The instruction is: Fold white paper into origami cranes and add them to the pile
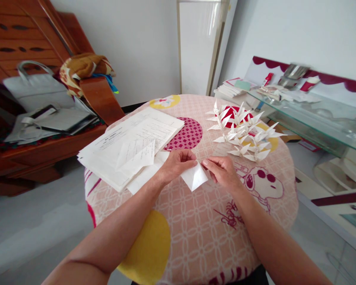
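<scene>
A small folded piece of white paper (pixel 194 177) is held over the middle of the round table, one corner pointing down toward me. My left hand (pixel 179 164) pinches its upper left edge between thumb and fingers. At its upper right edge, my right hand (pixel 221 170) has thumb and forefinger closed together on the paper. To the left lies a stack of printed sheets (pixel 130 138), with a loose creased paper square (pixel 138 154) on top. Several folded white paper cranes (pixel 243 132) stand in a cluster at the right.
A patterned cloth (pixel 192 229) covers the round table. On the right is a glass shelf (pixel 311 122) with a metal container (pixel 295 73) and papers. A wooden bench (pixel 91 99) at the left carries a grey handbag (pixel 37 89) and a brown cloth (pixel 86 71).
</scene>
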Demonstrator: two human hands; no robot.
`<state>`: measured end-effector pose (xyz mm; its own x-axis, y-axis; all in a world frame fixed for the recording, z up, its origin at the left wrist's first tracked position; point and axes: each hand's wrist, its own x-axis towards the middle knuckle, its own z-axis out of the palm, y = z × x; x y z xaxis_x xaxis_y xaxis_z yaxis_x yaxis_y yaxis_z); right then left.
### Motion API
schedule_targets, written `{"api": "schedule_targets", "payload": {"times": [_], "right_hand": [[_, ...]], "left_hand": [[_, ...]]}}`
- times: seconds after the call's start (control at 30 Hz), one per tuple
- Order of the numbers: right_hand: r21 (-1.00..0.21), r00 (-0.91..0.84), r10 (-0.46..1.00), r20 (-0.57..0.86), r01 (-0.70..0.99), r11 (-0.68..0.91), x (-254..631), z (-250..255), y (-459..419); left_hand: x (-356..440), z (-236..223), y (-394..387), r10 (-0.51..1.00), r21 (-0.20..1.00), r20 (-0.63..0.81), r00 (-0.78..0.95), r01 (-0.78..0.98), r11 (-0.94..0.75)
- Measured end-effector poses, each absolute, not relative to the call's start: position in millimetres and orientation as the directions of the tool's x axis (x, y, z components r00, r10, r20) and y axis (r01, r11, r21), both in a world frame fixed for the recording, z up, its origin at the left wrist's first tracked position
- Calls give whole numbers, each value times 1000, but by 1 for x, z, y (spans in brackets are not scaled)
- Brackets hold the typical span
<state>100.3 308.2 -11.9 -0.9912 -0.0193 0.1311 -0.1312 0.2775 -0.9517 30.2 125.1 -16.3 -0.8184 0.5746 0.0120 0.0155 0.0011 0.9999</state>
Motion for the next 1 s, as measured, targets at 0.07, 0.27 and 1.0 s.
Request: {"api": "schedule_targets", "payload": {"times": [0.07,0.27,1.0], "right_hand": [[-962,-995,-38,95,-102,254,100,-13,309],[-982,-996,-89,10,-26,188,98,-17,309],[-995,-986,148,73,-62,79,91,-33,311]], "left_hand": [[30,-16,125,544,1000,14,-839,23,11],[31,-15,126,492,999,33,-870,49,21],[40,-15,128,373,985,171,-912,156,-71]]}}
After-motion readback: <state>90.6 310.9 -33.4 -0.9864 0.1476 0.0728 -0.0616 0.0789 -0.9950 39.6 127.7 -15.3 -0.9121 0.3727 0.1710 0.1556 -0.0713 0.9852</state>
